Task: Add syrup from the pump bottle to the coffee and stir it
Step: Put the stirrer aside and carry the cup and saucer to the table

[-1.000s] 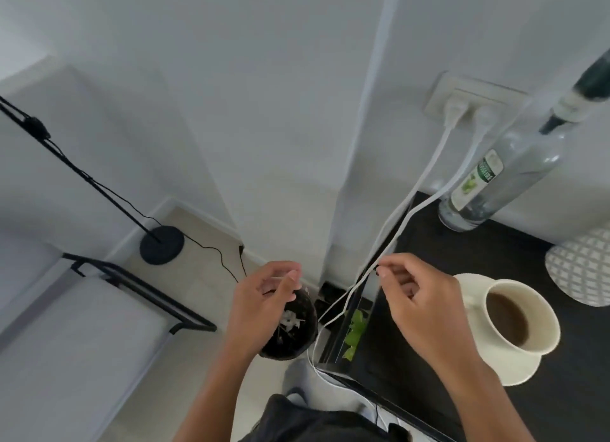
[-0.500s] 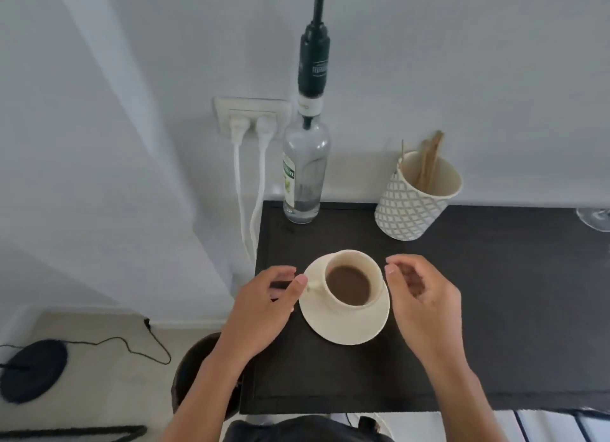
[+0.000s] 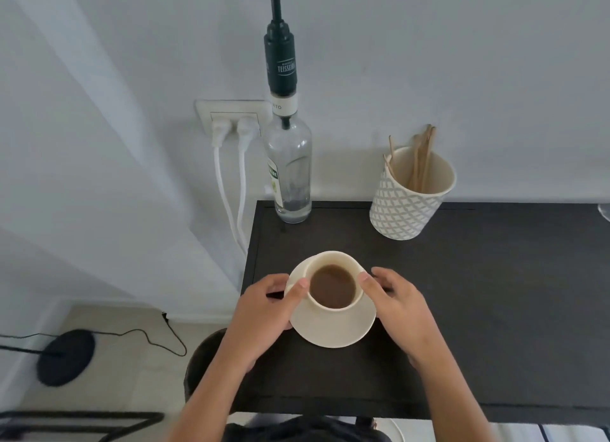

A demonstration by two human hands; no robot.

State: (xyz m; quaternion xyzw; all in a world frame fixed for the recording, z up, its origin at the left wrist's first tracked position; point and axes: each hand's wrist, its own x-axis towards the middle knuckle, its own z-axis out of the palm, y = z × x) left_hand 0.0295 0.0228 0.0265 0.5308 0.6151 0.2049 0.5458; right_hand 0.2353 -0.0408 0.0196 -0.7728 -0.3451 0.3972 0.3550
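Note:
A cream cup (image 3: pixel 333 259) of brown coffee stands on a cream saucer (image 3: pixel 333 331) near the left end of the black table (image 3: pixel 488 296). My left hand (image 3: pixel 264 309) clasps the saucer's left edge, its thumb resting against the cup. My right hand (image 3: pixel 396 306) holds the right side, thumb on the cup's wall and fingers at the saucer's rim. The clear glass pump bottle (image 3: pixel 292 174) with a dark green pump head stands upright at the table's back left corner, against the wall and apart from both hands. It looks nearly empty.
A patterned paper cup (image 3: pixel 402 207) with several wooden stirrers (image 3: pixel 422 157) stands at the back, right of the bottle. Two white plugs hang from a wall socket (image 3: pixel 231 114) on the left. A dark bin (image 3: pixel 201 362) and a lamp base (image 3: pixel 66 357) are on the floor.
My view swung from the floor and cables onto the table. Both hands left the white cable, closed in on the cup, and now hold the saucer on either side.

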